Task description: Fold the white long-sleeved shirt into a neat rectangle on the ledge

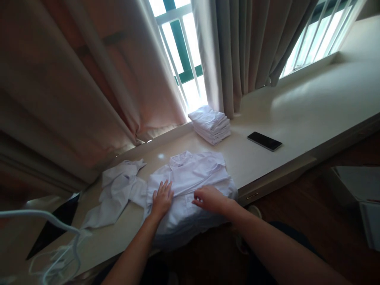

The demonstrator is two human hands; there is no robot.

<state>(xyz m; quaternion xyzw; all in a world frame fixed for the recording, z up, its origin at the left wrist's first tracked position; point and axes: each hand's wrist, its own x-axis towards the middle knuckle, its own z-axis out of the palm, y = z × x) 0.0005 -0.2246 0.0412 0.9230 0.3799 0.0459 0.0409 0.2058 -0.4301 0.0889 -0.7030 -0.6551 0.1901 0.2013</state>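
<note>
Shirt: A white shirt [190, 178] lies on the long pale counter [297, 114], close to the near edge. Its collar points toward the window. Its bottom part hangs a little over the edge.
Left hand: The left hand [162, 198] lies flat on the left side of the shirt with its fingers spread wide. It holds nothing; it just presses the cloth down.
Right hand: The right hand [210, 199] rests on the middle of the shirt. Its fingers are curled in, and they seem to pinch a bit of cloth, but I cannot tell for sure.
Sleeve: One sleeve [114, 194] sticks out to the left, flat but crumpled.
Step now: It looks like the shirt is being smoothed and made ready for a fold.
Next move needs: I think the sleeve has to come in over the body, with the cloth kept flat so no wrinkles get trapped.
Nearby: A neat pile of folded white clothes [211, 124] sits by the curtain [231, 51]. A dark phone [264, 141] lies to the right, well apart from the shirt.
</note>
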